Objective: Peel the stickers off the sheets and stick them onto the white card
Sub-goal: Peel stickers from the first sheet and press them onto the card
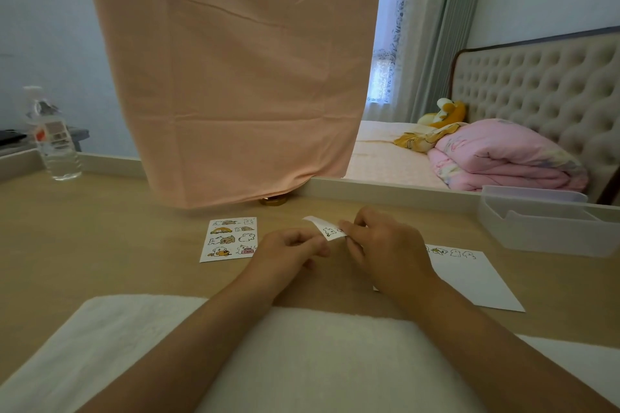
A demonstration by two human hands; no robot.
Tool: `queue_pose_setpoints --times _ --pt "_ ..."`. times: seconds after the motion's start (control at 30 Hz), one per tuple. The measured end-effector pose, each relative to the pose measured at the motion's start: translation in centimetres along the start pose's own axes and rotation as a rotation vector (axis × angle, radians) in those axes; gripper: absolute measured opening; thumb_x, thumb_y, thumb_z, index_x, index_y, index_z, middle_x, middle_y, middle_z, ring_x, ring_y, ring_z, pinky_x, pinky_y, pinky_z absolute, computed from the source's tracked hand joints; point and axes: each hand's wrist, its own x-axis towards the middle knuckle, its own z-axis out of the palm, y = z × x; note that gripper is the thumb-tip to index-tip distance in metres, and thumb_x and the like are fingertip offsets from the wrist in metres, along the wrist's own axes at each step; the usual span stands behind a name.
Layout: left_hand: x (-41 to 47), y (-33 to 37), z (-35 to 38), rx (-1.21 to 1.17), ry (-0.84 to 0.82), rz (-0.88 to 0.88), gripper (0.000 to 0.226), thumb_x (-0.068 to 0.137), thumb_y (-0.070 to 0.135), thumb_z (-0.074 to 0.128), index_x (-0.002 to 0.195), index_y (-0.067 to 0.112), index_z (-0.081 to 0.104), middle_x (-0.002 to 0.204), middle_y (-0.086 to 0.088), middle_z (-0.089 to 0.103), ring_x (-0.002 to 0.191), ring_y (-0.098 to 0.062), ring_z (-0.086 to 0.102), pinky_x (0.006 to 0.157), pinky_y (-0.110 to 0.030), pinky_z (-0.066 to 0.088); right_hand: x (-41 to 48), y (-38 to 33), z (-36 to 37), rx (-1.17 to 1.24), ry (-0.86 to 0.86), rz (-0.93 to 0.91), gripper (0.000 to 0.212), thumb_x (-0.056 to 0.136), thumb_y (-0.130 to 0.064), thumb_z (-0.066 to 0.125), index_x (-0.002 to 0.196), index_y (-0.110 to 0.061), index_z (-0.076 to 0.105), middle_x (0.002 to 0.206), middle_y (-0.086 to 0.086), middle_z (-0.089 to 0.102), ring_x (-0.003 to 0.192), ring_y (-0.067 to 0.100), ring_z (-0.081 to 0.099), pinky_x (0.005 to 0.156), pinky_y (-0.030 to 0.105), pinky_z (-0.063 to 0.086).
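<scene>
Head camera, left to right: a water bottle [53, 141] stands far back; a sticker sheet [229, 240] lies flat on the desk [100, 245]; the left hand [288, 250], fingers curled, pinches the near edge of a small sticker strip [327, 229], whose right end the right hand [385, 248] pinches; beside it lies the white card [476, 278], stickers [453, 252] lining its far edge.

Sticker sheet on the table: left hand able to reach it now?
Probably yes: the sheet lies flat just beside the left hand, nothing between, though its fingers pinch the strip.
</scene>
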Motion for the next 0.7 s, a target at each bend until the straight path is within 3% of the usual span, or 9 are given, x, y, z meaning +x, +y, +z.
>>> queue_pose_setpoints --times 0.07,0.17,0.37,0.43,0.53,0.63,0.7 --pt "-0.1 0.0 0.0 -0.022 -0.009 -0.021 0.011 0.092 0.028 0.068 0.091 0.021 0.076 0.090 0.008 0.077 0.069 -0.005 0.062 0.062 -0.016 0.042 0.0 -0.1 0.2 -0.015 0.004 -0.021 0.013 0.088 -0.019 0.068 0.097 -0.021 0.077 0.074 0.000 0.057 0.054 0.023 0.051 0.039 0.029 0.040" --pt "-0.2 0.2 0.0 -0.070 0.005 -0.062 0.010 0.092 0.027 0.068 0.092 0.021 0.076 0.091 0.007 0.077 0.071 -0.007 0.062 0.062 -0.020 0.040 0.1 0.0 0.4 -0.014 -0.010 -0.032 0.015 0.084 -0.018 0.077 0.099 -0.020 0.077 0.075 0.001 0.057 0.055 0.024 0.053 0.040 0.031 0.042" --pt "0.1 0.0 0.0 -0.053 0.071 -0.063 0.012 0.093 0.027 0.065 0.086 0.022 0.074 0.088 0.007 0.076 0.072 -0.008 0.063 0.069 -0.025 0.041 0.1 -1.5 -0.9 0.191 -0.153 0.119 0.047 0.087 -0.043 0.048 0.126 -0.024 0.066 0.101 -0.008 0.061 0.075 0.013 0.060 0.057 0.027 0.047" --pt "0.2 -0.1 0.0 -0.007 0.084 -0.037 0.013 0.094 0.025 0.063 0.085 0.021 0.072 0.087 0.006 0.075 0.070 -0.007 0.063 0.064 -0.019 0.041 0.5 -1.9 -1.1 0.275 -0.138 0.161 0.041 0.090 -0.041 0.048 0.124 -0.029 0.066 0.104 -0.012 0.062 0.076 0.003 0.058 0.061 0.018 0.043" --pt "0.1 0.0 0.1 0.005 0.090 0.035 0.013 0.094 0.021 0.063 0.085 0.018 0.072 0.085 0.004 0.075 0.067 -0.004 0.063 0.058 -0.009 0.043 0.8 -2.1 -1.0 0.333 -0.139 0.153 0.020 0.093 -0.032 0.063 0.111 -0.033 0.071 0.102 -0.017 0.063 0.070 -0.013 0.049 0.062 0.004 0.031" --pt "-0.2 0.1 0.2 0.026 0.093 0.165 0.012 0.093 0.014 0.065 0.085 0.014 0.074 0.083 0.000 0.074 0.070 -0.007 0.066 0.061 -0.009 0.047 0.8 -2.0 -0.7 0.380 -0.168 0.182 0.018 0.093 -0.032 0.069 0.110 -0.034 0.074 0.098 -0.018 0.068 0.074 -0.017 0.049 0.065 0.004 0.031" --pt "-0.2 0.0 0.2 0.077 0.108 0.261 0.013 0.093 0.011 0.066 0.084 0.016 0.075 0.082 0.006 0.072 0.075 -0.010 0.068 0.070 -0.016 0.052 1.0 -2.0 -0.7 0.450 -0.179 0.226 0.018 0.092 -0.033 0.071 0.109 -0.034 0.076 0.097 -0.018 0.071 0.073 -0.012 0.053 0.067 0.012 0.041"
